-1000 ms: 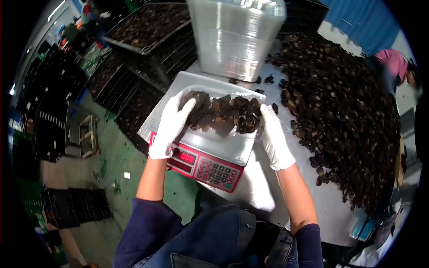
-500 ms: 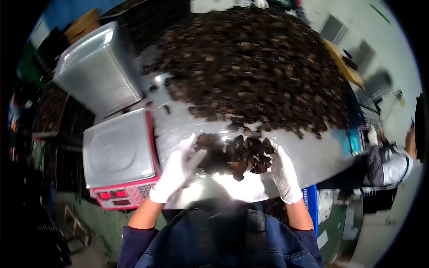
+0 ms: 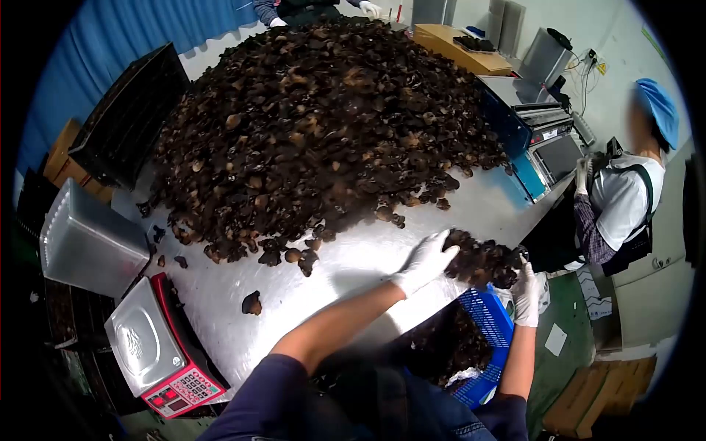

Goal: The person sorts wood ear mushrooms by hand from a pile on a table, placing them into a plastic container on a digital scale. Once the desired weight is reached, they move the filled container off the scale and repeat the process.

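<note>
A portion of dark brown wood ear mushrooms (image 3: pixel 482 261) is held between my two white-gloved hands, over the table's right front edge and above a blue crate (image 3: pixel 489 320). My left hand (image 3: pixel 426 263) grips its left side, thumb and fingers apart around the edge. On its right side, my right hand (image 3: pixel 526 298) is closed against it, fingertips at the top. Any clear container around the portion is hard to make out. More dark mushrooms (image 3: pixel 441 342) lie in the crate. A large heap of wood ear mushrooms (image 3: pixel 323 132) covers the far part of the metal table (image 3: pixel 353 257).
A red scale (image 3: pixel 162 345) and a clear plastic bin (image 3: pixel 92 239) stand at the left. Black crates (image 3: pixel 132 114) are behind them. A co-worker in a blue cap (image 3: pixel 625 198) stands right, near a machine (image 3: pixel 548 162). Another person (image 3: pixel 309 11) is behind the heap.
Both hands have carried the mushroom portion from the table's front middle rightward, over the edge by the blue crate. The view has turned right, so the scale and heap appear farther left.
</note>
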`<state>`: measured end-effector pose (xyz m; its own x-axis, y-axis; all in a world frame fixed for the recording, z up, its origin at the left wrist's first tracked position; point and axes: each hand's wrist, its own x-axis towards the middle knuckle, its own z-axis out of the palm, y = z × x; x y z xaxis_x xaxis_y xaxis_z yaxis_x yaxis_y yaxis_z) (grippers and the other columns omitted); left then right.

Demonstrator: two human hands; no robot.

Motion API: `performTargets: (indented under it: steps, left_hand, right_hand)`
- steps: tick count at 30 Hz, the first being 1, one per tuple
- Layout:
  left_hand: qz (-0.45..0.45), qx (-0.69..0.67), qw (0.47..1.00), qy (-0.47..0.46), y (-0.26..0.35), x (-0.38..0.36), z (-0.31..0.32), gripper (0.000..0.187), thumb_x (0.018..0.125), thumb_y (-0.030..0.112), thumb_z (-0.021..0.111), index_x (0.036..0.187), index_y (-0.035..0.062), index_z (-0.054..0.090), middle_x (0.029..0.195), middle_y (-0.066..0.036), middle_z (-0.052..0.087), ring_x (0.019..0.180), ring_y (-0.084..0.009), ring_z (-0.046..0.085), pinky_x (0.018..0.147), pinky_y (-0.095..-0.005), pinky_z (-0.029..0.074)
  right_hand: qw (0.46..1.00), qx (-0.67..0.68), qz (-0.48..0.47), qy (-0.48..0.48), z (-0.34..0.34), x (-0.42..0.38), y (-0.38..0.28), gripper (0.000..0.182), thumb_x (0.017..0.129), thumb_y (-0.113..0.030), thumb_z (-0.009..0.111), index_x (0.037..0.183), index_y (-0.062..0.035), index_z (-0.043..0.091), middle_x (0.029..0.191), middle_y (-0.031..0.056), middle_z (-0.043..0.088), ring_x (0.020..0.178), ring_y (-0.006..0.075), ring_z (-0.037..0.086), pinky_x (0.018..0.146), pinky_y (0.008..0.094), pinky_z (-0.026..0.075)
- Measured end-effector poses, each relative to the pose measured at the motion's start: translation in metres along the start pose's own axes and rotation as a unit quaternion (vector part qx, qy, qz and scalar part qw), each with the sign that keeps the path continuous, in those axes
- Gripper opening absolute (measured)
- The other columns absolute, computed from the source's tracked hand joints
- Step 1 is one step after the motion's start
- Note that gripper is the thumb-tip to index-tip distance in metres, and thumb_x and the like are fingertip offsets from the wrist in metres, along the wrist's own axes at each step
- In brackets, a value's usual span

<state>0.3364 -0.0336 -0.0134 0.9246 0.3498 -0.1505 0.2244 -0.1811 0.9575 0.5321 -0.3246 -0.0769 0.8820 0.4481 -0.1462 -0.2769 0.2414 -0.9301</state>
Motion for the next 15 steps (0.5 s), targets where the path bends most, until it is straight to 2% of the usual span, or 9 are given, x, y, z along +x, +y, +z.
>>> performTargets:
  steps: [1, 2, 4, 7, 9, 11, 13, 14, 15]
  left_hand:
    - [0.011, 0.011, 1.000, -0.004, 0.004, 0.012, 0.010, 0.063, 0.098, 0.030, 0.059, 0.149, 0.0013, 0.038, 0.148, -0.021, 0.045, 0.134, -0.0301, 0.048, 0.110, -0.0355, 0.041]
    - [0.022, 0.022, 0.999, -0.006, 0.007, 0.023, 0.018, 0.063, 0.098, 0.030, 0.059, 0.150, 0.0008, 0.037, 0.150, -0.021, 0.043, 0.138, -0.0305, 0.043, 0.113, -0.0357, 0.037]
    - [0.019, 0.027, 0.999, -0.029, 0.024, 0.035, 0.023, 0.065, 0.098, 0.030, 0.059, 0.150, -0.0003, 0.035, 0.153, -0.020, 0.039, 0.143, -0.0310, 0.036, 0.118, -0.0358, 0.030]
    - [0.025, 0.021, 0.998, -0.053, 0.030, 0.045, 0.023, 0.066, 0.098, 0.031, 0.058, 0.150, -0.0006, 0.035, 0.155, -0.021, 0.037, 0.144, -0.0316, 0.035, 0.118, -0.0362, 0.030]
    - [0.023, 0.002, 0.998, -0.059, 0.032, 0.035, 0.013, 0.066, 0.098, 0.032, 0.058, 0.150, -0.0008, 0.035, 0.155, -0.021, 0.037, 0.143, -0.0315, 0.036, 0.118, -0.0361, 0.030]
    - [0.023, 0.082, 0.996, -0.026, 0.032, 0.018, -0.014, 0.065, 0.095, 0.032, 0.060, 0.143, -0.0081, 0.041, 0.146, -0.027, 0.046, 0.138, -0.0351, 0.043, 0.115, -0.0375, 0.034]
    - [0.090, 0.003, 0.996, 0.001, 0.023, -0.019, -0.063, 0.064, 0.095, 0.030, 0.062, 0.144, -0.0073, 0.041, 0.147, -0.027, 0.045, 0.139, -0.0344, 0.042, 0.116, -0.0398, 0.034]
    - [0.045, 0.047, 0.997, 0.036, 0.060, -0.052, -0.104, 0.059, 0.094, 0.019, 0.058, 0.147, -0.0002, 0.041, 0.152, -0.017, 0.041, 0.137, -0.0296, 0.045, 0.115, -0.0386, 0.036]
    - [0.200, 0.163, 0.959, 0.115, 0.046, -0.079, -0.147, 0.052, 0.090, 0.014, 0.060, 0.140, 0.0025, 0.052, 0.148, -0.015, 0.046, 0.136, -0.0277, 0.045, 0.114, -0.0377, 0.036]
  right_hand:
    - [0.999, 0.042, 0.025, -0.020, 0.001, 0.000, -0.011, 0.042, 0.105, -0.029, 0.047, 0.133, -0.0002, 0.057, 0.133, 0.0091, 0.060, 0.121, 0.0228, 0.055, 0.106, 0.0383, 0.042]
    - [0.999, 0.000, 0.009, -0.047, -0.029, 0.018, -0.005, 0.046, 0.104, -0.037, 0.048, 0.138, -0.0062, 0.054, 0.136, 0.0106, 0.059, 0.121, 0.0276, 0.057, 0.107, 0.0449, 0.043]
    - [1.000, -0.015, 0.006, 0.016, -0.088, 0.055, 0.008, 0.047, 0.105, -0.038, 0.044, 0.138, -0.0063, 0.054, 0.138, 0.0118, 0.058, 0.122, 0.0290, 0.056, 0.107, 0.0463, 0.043]
    - [0.999, 0.031, 0.027, -0.029, -0.072, 0.067, -0.008, 0.047, 0.106, -0.039, 0.041, 0.137, -0.0063, 0.055, 0.137, 0.0116, 0.058, 0.124, 0.0290, 0.056, 0.106, 0.0467, 0.045]
    - [0.997, 0.056, 0.051, -0.007, -0.074, 0.082, -0.010, 0.046, 0.106, -0.038, 0.041, 0.136, -0.0057, 0.055, 0.135, 0.0115, 0.060, 0.123, 0.0294, 0.057, 0.105, 0.0466, 0.046]
    - [0.996, 0.066, 0.057, 0.007, -0.085, 0.102, -0.006, 0.046, 0.106, -0.038, 0.041, 0.136, -0.0055, 0.054, 0.134, 0.0115, 0.060, 0.122, 0.0297, 0.057, 0.105, 0.0466, 0.046]
    - [0.999, 0.004, 0.040, -0.019, -0.093, 0.116, -0.003, 0.048, 0.105, -0.040, 0.044, 0.134, -0.0031, 0.057, 0.131, 0.0132, 0.062, 0.119, 0.0300, 0.059, 0.105, 0.0422, 0.045]
    - [0.999, 0.005, 0.041, -0.018, -0.092, 0.117, -0.006, 0.048, 0.105, -0.040, 0.044, 0.134, -0.0031, 0.057, 0.131, 0.0132, 0.062, 0.119, 0.0300, 0.059, 0.105, 0.0422, 0.045]
    - [0.940, -0.319, -0.059, 0.107, -0.088, 0.113, -0.015, 0.047, 0.105, -0.036, 0.045, 0.133, 0.0000, 0.056, 0.131, 0.0167, 0.061, 0.119, 0.0326, 0.058, 0.104, 0.0408, 0.044]
